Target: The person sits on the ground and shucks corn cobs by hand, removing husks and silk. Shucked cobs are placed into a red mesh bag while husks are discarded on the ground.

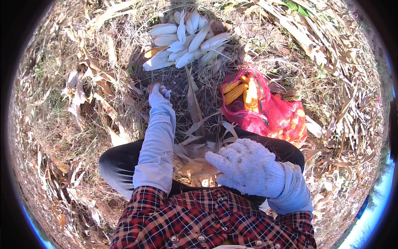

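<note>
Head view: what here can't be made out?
- Left hand: whether it grips anything; far off, small, fingers turned away among dry husks.
- Right hand: palm side, hidden by its own glove back.
- Red mesh bag: how much corn it holds; the mesh covers it.

Harvested maize field, dry stalks and husks point(331, 54) on the ground, heaped unhusked cobs point(186, 39), red mesh sack point(273, 112)

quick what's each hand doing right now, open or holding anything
left hand: gloved, stretched out to the dry stalks on the ground below the pile of unhusked corn ears; grip cannot be told.
right hand: gloved, open, fingers spread, holding nothing.
</note>
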### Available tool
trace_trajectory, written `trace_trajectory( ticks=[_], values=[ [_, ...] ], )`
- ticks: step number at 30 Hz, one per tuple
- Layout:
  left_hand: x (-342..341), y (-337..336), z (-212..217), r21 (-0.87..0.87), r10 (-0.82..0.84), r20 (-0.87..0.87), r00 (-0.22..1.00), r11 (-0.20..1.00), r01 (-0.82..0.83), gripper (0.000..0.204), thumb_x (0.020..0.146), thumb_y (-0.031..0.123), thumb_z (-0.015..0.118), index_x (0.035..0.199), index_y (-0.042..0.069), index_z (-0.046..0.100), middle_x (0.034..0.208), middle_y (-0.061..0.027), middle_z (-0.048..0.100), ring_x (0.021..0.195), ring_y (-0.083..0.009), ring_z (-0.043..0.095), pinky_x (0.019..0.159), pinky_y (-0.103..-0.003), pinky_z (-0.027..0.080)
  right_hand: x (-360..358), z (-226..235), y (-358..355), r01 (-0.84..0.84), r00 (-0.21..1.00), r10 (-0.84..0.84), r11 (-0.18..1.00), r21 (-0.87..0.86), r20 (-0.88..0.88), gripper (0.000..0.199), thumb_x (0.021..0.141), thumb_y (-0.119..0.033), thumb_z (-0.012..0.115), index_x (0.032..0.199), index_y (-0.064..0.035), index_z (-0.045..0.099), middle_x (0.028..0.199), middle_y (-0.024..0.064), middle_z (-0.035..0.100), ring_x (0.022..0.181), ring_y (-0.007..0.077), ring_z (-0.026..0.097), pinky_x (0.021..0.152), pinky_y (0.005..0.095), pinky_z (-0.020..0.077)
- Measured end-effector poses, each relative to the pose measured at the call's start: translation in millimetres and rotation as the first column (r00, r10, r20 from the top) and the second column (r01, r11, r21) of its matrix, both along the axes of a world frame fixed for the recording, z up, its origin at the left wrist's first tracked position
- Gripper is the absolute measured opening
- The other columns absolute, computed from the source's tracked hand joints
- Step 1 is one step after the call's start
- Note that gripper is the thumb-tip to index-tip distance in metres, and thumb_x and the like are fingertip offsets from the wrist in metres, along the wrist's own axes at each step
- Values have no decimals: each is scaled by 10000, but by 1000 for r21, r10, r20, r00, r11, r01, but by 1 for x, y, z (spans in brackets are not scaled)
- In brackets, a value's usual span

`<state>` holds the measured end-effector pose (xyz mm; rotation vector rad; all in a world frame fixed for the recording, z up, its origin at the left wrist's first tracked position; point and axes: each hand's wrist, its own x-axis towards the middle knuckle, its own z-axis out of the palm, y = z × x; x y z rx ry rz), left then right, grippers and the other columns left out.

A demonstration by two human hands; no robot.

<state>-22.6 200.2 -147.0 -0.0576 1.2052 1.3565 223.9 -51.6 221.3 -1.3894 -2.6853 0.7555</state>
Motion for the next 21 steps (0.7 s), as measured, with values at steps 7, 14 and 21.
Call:
trace_trajectory(
  ticks=[7,14,21],
  values=[
    [38,76,18,-150,-503,-730,464,779,609,286,1000,291,647,1196,102,733,953,-106,717,733,-210,676,659,-377,575,14,8,11,5,995,-17,994,-112,-101,610,838,-405,787,1326,-92,597,1156,83,683,1056,272,676,931,427,517],
    [83,138,0,-472,-343,-881,-325,600,646,405,974,440,625,1227,138,717,1188,-195,730,1167,-382,667,1001,-487,509,30,4,27,-38,985,6,983,-179,-172,648,801,-394,760,1316,-37,595,986,68,604,957,245,624,874,409,519],
    [162,181,16,-508,-294,-861,-415,490,708,558,942,433,685,1392,118,588,1356,-172,666,1288,-358,617,1087,-466,477,40,-1,31,131,988,-143,975,-179,-55,586,848,-340,714,1352,-61,607,1129,109,649,1085,263,636,1059,441,465]
  ],
)
